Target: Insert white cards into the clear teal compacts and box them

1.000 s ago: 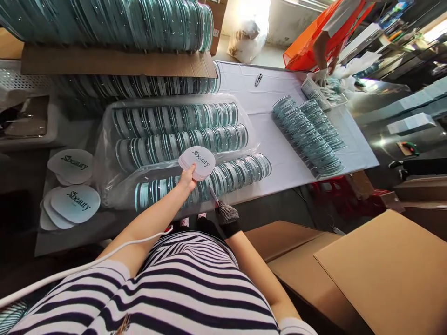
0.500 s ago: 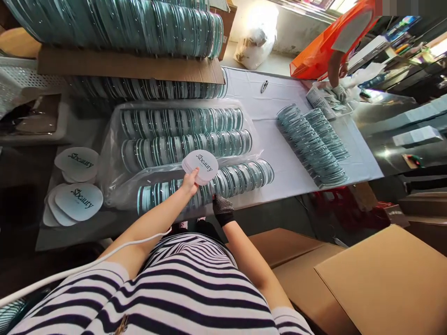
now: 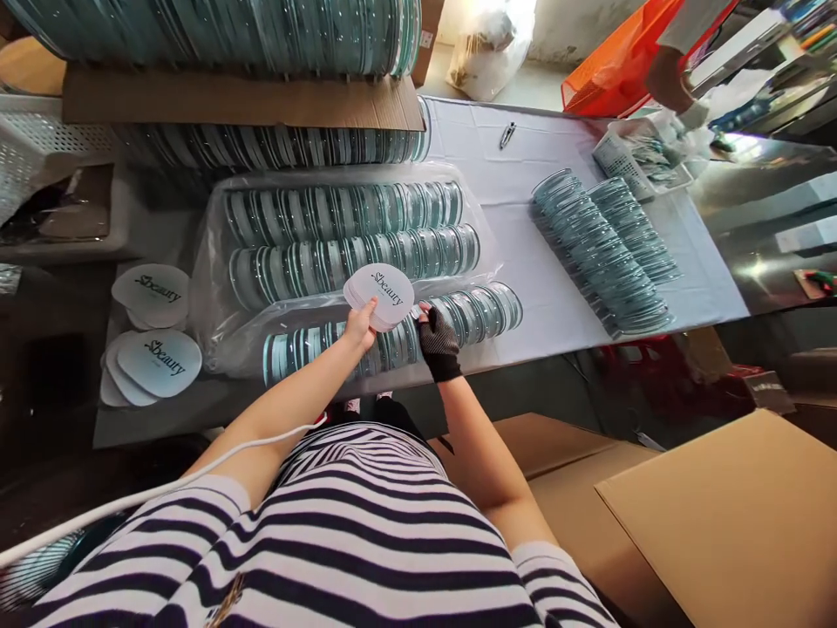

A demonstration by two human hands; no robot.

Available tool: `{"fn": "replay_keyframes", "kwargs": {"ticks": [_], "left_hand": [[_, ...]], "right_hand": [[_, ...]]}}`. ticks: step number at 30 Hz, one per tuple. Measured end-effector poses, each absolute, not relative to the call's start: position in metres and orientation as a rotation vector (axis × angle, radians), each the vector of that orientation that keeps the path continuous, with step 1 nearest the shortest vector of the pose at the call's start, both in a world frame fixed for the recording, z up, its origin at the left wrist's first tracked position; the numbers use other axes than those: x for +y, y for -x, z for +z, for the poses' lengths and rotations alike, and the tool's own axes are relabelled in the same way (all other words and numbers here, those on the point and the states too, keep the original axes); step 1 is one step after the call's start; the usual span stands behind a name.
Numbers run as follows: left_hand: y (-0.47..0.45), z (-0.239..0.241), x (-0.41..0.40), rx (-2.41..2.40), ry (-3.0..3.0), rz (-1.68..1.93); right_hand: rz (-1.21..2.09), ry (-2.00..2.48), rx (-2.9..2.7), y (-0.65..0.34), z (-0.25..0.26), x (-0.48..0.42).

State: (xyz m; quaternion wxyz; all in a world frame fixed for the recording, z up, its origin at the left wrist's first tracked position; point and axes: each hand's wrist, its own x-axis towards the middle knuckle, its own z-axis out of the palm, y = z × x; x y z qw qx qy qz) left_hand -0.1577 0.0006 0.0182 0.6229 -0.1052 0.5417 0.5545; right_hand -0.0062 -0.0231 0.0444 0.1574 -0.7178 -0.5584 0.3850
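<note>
In the head view, the work is being judged partway along: two rows of clear, teal-edged discs, the far row (image 3: 346, 211) and the middle row (image 3: 353, 260), are already being enclosed by clear plastic wrap (image 3: 210, 262), while the nearest row (image 3: 487, 312) is being kept along the front of the counter (image 3: 506, 209). Further rows of discs (image 3: 605, 257) are being left slantwise on the white-covered part at the right. Two piles of white printed cards, the farther pile (image 3: 150, 292) and the nearer pile (image 3: 163, 359), are being left unhandled at the left end. Whether cards are being carried between the discs cannot be told.

A small stack of printed cards (image 3: 385, 292) is being held above the nearest row by the bare left hand (image 3: 359, 326); its grip is being kept closed on the stack's near edge, thumb uppermost. The gloved right hand (image 3: 438, 338) is being held just beside that stack, fingers bent; something small and pale is being shown at its fingertips, but whether it is being pinched cannot be told.
</note>
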Motion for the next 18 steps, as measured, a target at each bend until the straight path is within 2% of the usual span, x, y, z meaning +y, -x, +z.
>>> {"fn": "replay_keyframes", "kwargs": {"ticks": [5, 8, 15, 18], "left_hand": [[0.16, 0.034, -0.014, 1.17, 0.151, 1.235], [0.165, 0.043, -0.023, 1.196, 0.129, 1.233], [0.18, 0.045, -0.039, 1.202, 0.093, 1.259], [0.183, 0.043, -0.045, 1.19, 0.111, 1.232]], "right_hand": [[0.891, 1.846, -1.899, 0.026, 0.055, -0.007], [0.726, 1.863, -1.885, 0.037, 0.054, -0.021], [0.789, 1.802, -1.785, 0.058, 0.055, -0.042], [1.023, 1.838, -1.707, 0.067, 0.059, -0.04]]}}
